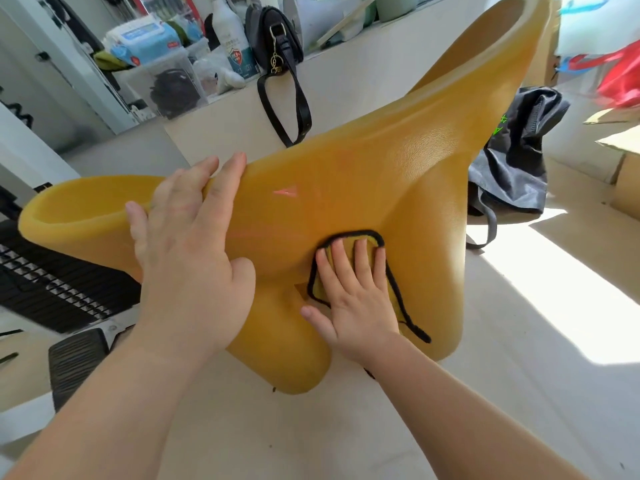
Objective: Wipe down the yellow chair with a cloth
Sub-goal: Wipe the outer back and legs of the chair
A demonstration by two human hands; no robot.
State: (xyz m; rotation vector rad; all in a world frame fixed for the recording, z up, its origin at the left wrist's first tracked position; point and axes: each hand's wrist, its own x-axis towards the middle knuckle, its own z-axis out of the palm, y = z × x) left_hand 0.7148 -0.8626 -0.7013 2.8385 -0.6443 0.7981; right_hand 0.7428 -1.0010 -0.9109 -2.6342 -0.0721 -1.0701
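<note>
The yellow chair is a moulded plastic shell lying tipped on the floor, with one hollow leg end at the left and another at the top right. My left hand lies flat on its left part, fingers straight and spread over the ridge. A yellow cloth with a black stitched border lies against the chair's lower middle. My right hand presses flat on the cloth with its fingers straight. Most of the cloth is hidden under that hand.
A black handbag hangs over the low beige ledge behind the chair. A dark bag lies on the floor to the right, with cardboard beyond it. A black grille-like object sits at the left.
</note>
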